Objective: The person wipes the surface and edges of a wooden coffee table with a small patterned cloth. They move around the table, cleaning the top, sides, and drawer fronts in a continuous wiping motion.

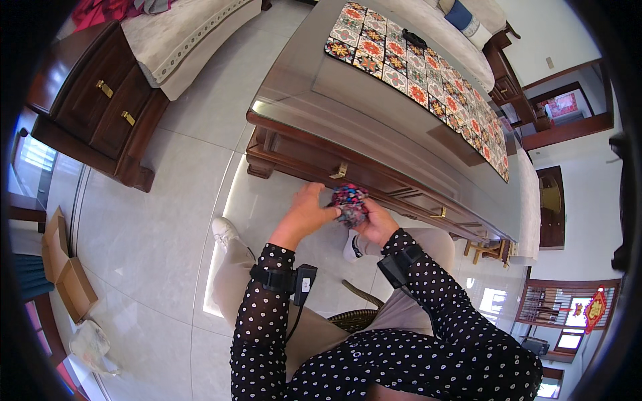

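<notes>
A small bundle of multicoloured, yarn-like material (350, 200) is held up in front of me, beside the drawer front of a dark wooden coffee table (301, 145). My right hand (377, 220) grips its right side, with the far fingers partly hidden behind it. To the left, my left hand (307, 214) has its thumb and fingers apart around the bundle's near edge. The thumb tip overlaps the bundle, though whether it presses on it is unclear. Slight blur covers the bundle's lower part.
On the table's glass top lies a patterned tile-print mat (396, 62) with a small black object (414, 38). A wooden drawer cabinet (95, 105) stands left. An opened cardboard box (70, 270) and a plastic bag (91, 346) lie on the tiled floor. Beneath me is a woven seat (353, 320).
</notes>
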Demonstrator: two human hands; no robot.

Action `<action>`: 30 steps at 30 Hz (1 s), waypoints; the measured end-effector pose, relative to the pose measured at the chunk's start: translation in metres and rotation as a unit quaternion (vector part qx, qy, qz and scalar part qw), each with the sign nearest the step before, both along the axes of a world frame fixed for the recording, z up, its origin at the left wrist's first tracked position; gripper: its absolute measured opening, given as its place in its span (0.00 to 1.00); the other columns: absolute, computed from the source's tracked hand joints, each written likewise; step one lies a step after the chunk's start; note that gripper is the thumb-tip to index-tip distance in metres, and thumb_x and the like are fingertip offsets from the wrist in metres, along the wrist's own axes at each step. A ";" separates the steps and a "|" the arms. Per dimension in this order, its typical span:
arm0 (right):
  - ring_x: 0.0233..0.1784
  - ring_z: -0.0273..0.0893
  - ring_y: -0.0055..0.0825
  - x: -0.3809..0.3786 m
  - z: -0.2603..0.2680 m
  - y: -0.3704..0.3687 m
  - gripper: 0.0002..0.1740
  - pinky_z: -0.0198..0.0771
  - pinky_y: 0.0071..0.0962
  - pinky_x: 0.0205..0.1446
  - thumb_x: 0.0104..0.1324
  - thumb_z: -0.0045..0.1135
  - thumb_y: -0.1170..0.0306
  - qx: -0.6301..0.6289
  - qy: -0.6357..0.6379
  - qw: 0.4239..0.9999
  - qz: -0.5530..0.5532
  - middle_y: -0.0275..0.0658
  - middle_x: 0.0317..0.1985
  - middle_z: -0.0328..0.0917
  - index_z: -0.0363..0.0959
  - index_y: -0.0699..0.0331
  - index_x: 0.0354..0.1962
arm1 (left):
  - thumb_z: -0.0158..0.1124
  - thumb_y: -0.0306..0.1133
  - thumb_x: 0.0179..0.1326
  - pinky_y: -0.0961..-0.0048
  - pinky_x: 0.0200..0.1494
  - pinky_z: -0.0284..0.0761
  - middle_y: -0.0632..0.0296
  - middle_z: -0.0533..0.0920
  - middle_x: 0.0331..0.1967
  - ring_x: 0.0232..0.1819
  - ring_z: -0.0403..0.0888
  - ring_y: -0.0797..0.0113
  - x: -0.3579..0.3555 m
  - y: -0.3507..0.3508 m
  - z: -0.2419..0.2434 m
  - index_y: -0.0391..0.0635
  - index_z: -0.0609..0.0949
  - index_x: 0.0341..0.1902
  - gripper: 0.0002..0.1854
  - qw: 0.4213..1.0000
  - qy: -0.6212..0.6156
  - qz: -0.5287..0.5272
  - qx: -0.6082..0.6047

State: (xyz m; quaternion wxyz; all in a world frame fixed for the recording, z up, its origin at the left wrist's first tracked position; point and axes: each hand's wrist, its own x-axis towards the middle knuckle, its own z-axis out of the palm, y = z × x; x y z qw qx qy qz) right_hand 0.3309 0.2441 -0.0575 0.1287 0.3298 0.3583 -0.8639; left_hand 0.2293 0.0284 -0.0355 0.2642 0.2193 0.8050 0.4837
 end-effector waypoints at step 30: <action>0.49 0.82 0.35 0.033 -0.054 0.116 0.16 0.77 0.36 0.58 0.64 0.57 0.66 0.725 -0.077 0.663 0.169 0.42 0.45 0.84 0.78 0.63 0.48 | 0.66 0.40 0.65 0.59 0.61 0.74 0.44 0.77 0.63 0.62 0.78 0.48 -0.022 -0.021 0.016 0.34 0.71 0.67 0.32 0.990 -0.092 0.104 0.030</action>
